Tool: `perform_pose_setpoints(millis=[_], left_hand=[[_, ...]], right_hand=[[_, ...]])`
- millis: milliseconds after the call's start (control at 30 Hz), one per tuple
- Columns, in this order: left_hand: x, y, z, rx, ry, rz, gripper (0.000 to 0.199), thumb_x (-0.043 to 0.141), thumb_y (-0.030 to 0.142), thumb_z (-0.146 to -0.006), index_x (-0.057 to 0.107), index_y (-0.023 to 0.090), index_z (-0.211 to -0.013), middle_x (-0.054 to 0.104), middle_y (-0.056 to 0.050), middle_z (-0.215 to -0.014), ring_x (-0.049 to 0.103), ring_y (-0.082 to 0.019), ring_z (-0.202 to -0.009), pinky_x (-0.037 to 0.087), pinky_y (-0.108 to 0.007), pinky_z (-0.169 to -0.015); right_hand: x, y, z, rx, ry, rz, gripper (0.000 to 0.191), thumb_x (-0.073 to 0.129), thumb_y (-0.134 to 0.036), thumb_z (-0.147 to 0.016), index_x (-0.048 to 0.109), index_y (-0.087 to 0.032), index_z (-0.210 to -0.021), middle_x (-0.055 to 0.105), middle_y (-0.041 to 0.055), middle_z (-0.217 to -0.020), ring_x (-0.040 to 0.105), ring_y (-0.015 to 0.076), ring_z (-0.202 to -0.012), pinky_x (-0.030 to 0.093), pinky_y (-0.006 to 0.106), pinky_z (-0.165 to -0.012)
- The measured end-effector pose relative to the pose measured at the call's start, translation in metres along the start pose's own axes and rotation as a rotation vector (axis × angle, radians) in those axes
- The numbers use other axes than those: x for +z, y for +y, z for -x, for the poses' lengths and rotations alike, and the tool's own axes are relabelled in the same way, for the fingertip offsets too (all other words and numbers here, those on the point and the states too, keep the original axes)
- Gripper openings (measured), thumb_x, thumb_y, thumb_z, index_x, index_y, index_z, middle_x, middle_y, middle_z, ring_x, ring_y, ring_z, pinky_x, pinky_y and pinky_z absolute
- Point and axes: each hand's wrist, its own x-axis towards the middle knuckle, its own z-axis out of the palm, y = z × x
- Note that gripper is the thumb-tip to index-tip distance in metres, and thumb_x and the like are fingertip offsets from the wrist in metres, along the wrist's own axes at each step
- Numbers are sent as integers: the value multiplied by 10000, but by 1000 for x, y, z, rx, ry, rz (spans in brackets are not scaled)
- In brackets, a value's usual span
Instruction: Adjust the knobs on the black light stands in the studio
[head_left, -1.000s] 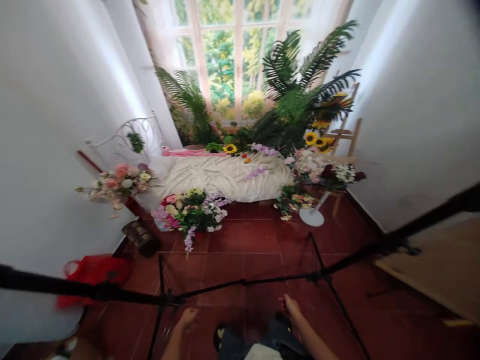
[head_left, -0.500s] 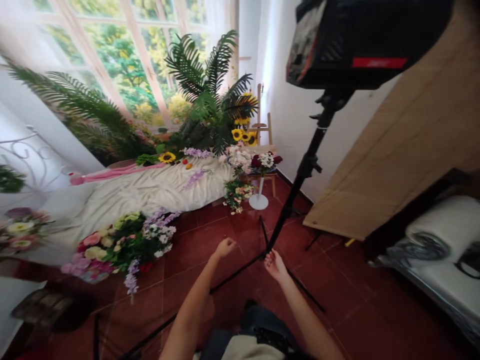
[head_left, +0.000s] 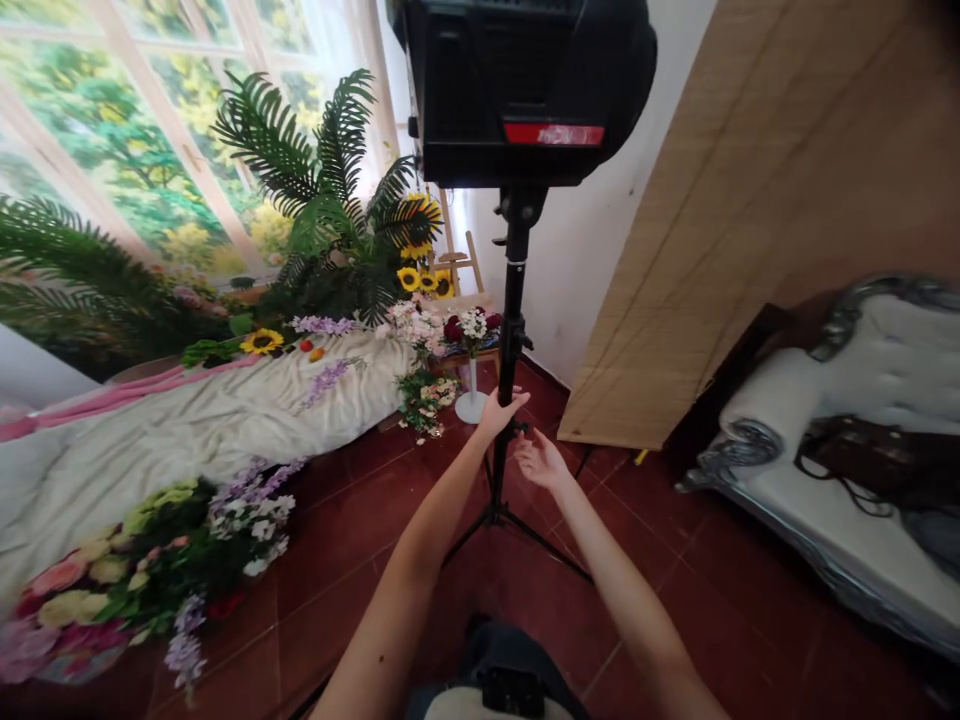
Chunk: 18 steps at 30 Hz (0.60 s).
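Observation:
A black light stand [head_left: 513, 300] rises in front of me with a bulky black studio light [head_left: 525, 90] on top, a red label on its back. My left hand [head_left: 501, 412] is wrapped around the pole. Just below and to the right, my right hand [head_left: 541, 460] is beside a small black knob [head_left: 519, 428] on the pole. Its fingers are bent and spread; whether they touch the knob I cannot tell. The tripod legs [head_left: 495, 515] are spread on the red tiled floor [head_left: 360, 560].
On the left a draped white cloth [head_left: 225, 420] holds flowers, with a large bouquet [head_left: 150, 570] in front. A white-based flower stand [head_left: 471, 405] is behind the pole. To the right are a bamboo blind [head_left: 645, 300] and a white tufted sofa [head_left: 855, 430] with a brown bag [head_left: 862, 460].
My left hand has moved right and up and closed around the pole. The right hand has risen near the knob. The view has turned right, and the stand now appears more upright.

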Motion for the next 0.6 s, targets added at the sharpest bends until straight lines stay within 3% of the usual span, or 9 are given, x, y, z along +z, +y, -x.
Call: perform_pose_setpoints(millis=[100,167,267,400,600], left_hand=[[10,-2,-3,-71,42,-45,438,625,556,-690,611,120,-660,629,-58,-607,575,-122,-549,460,-244,-576],[11,-6,-2,-83,55,-59,435,639,551,-672,585,128,-588,584,-35,-528,527,-103,-483,426,-227,-525],[12,-13,-3,-80,96,-56,384,661,501,-657,598,125,-605,564,-17,-507,496,-90,-465,398,-210,-502],[20,-21,-10,-104,239,-107,314,650,431,-657,618,119,-640,555,-11,-500,499,-102,-491,388,-210,-508],[26,-30,-13,-75,361,-185,241,605,357,-673,617,121,-625,581,-28,-549,518,-116,-522,364,-222,-508]], right_hand=[[4,-13,-8,19,-35,47,334,298,-362,-947,497,-182,-749,401,-38,-560,318,86,-449,268,167,-376],[4,-18,-13,38,-29,33,343,282,-336,-953,479,-182,-718,394,-40,-554,308,82,-442,256,161,-363],[1,-21,-18,70,-25,-13,348,289,-305,-953,436,-188,-660,377,-47,-535,298,73,-433,254,145,-355],[-2,-25,-24,93,-27,-45,300,327,-264,-939,442,-188,-672,404,-43,-545,308,68,-435,273,135,-354],[-2,-35,-33,252,-26,-263,266,311,-240,-937,466,-159,-737,481,-5,-631,380,53,-472,343,123,-387]])
